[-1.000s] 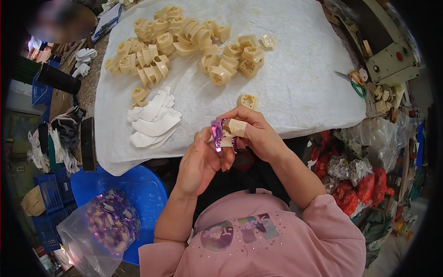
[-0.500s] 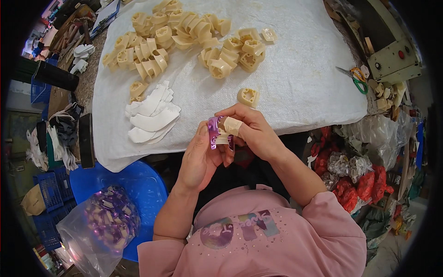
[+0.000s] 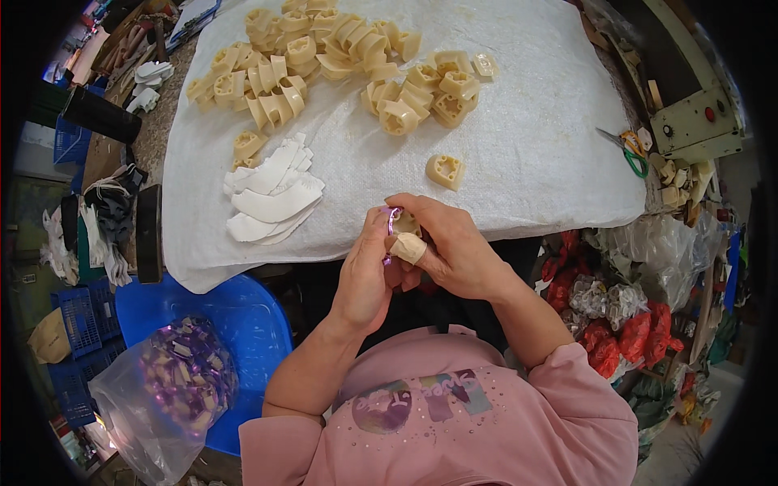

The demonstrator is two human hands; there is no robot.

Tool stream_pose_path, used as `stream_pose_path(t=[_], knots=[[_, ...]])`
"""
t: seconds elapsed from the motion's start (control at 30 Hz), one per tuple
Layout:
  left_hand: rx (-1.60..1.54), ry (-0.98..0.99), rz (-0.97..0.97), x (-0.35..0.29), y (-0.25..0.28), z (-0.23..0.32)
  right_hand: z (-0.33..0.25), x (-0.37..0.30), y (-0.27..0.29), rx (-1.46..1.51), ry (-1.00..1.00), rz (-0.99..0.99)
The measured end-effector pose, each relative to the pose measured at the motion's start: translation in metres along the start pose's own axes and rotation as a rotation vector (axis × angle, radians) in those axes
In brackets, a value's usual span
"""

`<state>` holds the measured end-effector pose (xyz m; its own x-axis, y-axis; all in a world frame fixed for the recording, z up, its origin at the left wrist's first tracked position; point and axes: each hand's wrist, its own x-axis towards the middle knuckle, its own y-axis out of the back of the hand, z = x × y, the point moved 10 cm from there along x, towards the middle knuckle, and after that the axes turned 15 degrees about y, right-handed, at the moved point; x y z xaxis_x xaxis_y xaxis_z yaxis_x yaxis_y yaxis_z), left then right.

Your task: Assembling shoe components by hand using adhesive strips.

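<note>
Between our left hand and right hand, closed fingers grip the cream piece, the purple strip running near-to-far beside the left fingers, the right's taped thumb overlapping the piece's near side.

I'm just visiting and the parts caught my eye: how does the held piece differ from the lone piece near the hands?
The held piece has shiny purple trim against its left side; the lone piece shows only cream. The held piece sits between the left hand and right hand; the lone piece lies untouched on the white sheet. Both show cream and a hollow.
</note>
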<state>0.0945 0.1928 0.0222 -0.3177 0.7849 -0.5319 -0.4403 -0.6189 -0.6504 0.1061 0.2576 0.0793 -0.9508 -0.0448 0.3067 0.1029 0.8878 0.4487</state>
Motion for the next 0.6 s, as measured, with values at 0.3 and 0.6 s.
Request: stream_pose_path(t=[0.3,0.6], knots=[[-0.130,0.101,-0.101,0.005,0.003,-0.013,0.006,-0.003,-0.003,0.116,-0.025,-0.067],[-0.154,0.158,-0.133,0.006,0.005,-0.019,0.024,-0.007,-0.004,0.366,-0.196,0.093]])
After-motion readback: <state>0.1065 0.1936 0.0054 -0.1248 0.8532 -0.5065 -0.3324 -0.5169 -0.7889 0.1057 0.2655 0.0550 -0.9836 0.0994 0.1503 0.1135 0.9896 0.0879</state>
